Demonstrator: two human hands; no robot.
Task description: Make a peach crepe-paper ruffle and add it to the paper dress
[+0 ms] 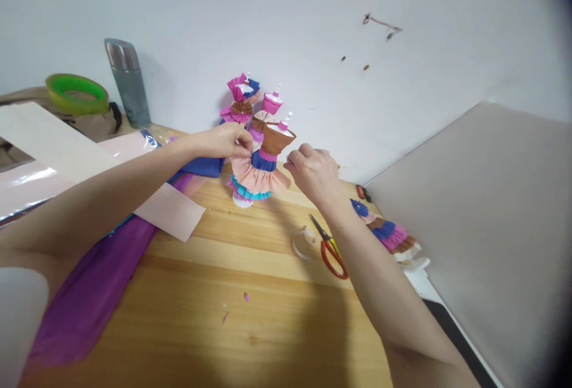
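A small dress form in a crepe-paper dress stands upright on the table between my hands. Its dress has a brown bodice, a pink waistband, and blue, peach and turquoise ruffles. My left hand is closed at the left side of the waist, thumb and fingers together by the top of the peach ruffle. On the other side my right hand is closed, its fingers curled a little apart from the skirt. Whatever either hand pinches is hidden or too small to make out.
Red-handled scissors and a curled clear strip lie right of centre. Two more dress forms stand behind. Purple crepe paper, pale card, green tape and a bottle are left; another dressed form lies right.
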